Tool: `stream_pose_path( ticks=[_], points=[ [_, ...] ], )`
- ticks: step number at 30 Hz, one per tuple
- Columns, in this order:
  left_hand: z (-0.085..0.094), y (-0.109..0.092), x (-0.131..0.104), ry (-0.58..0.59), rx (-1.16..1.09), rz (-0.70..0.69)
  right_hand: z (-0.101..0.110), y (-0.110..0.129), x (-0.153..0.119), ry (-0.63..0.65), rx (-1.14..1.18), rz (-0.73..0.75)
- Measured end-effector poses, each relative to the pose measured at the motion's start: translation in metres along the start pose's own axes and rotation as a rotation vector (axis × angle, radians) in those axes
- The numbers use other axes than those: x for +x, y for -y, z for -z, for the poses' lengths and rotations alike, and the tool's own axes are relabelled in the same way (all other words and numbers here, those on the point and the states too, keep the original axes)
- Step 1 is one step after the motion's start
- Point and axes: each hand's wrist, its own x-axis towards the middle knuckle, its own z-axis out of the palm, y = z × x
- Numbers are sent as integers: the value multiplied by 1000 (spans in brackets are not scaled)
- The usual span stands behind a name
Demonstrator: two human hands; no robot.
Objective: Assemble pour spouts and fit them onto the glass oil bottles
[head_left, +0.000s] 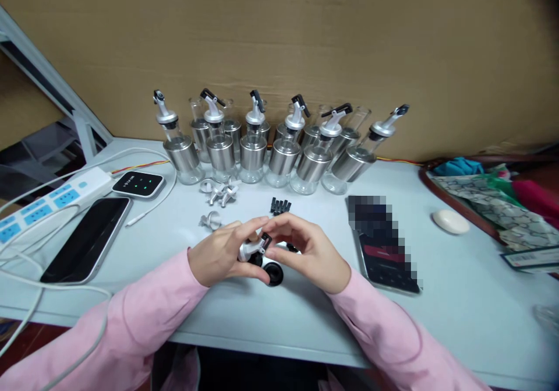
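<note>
My left hand [229, 254] is closed round a silver pour spout [248, 251] with a black flip cap [265, 241] on its tip. The fingers of my right hand [308, 251] pinch at that black cap from the right. Round black stoppers [273, 274] lie on the table beneath my hands, partly hidden. Loose silver spout parts [223, 193] are piled behind my left hand, with another [212, 221] nearer to it. Small black caps [280, 205] sit in a row behind my right hand.
Glass and steel bottles [252, 155] stand along the cardboard wall, the front ones with spouts. At left lie a phone [87, 240], a power strip [56, 201], a hotspot device [138, 184] and white cables. On the right are another phone [384, 251], a white oval object [451, 221] and cloths.
</note>
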Motion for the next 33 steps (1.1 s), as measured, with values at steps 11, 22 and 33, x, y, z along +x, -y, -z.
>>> stream_pose_path(
  ticks=[11,22,33],
  points=[
    [0,-1,1,-29,10,33,2,-2,1,69,23,19],
    [4,-2,3,38,95,142,8,0,3,-143,242,-24],
    [6,-3,8,359,104,173,12,8,8,-392,632,-118]
  ],
)
